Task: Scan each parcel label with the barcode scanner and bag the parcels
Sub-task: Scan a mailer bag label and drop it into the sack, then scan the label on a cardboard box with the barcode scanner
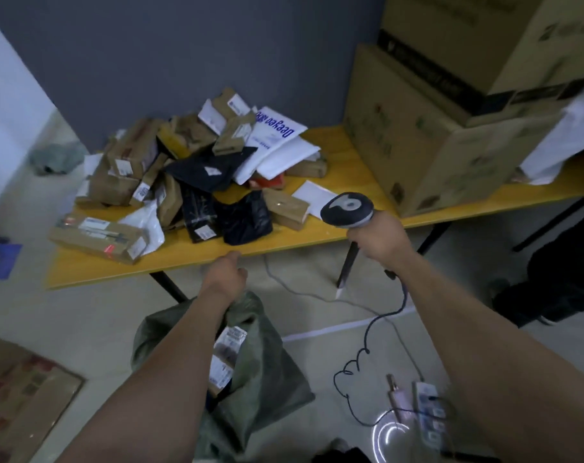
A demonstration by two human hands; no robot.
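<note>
Parcels [190, 168] in cardboard and plastic wait beyond our fingers; left hand [225, 275] grips the part-filled green sack [270, 369], right hand [379, 238] the grey scanner [347, 208].

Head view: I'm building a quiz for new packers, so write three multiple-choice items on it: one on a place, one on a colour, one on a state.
1. Where does the parcel pile lie?
A. on the floor
B. on the yellow table
C. inside a carton

2. What colour is the bag on the floor that holds parcels?
A. green
B. red
C. white

3. What is the right hand doing?
A. hanging empty
B. pressing on a box
C. gripping the barcode scanner

Answers:
1 B, the pile rests on the tabletop.
2 A, the bag's film is dull green.
3 C, the fingers wrap round the scanner's handle.
</note>
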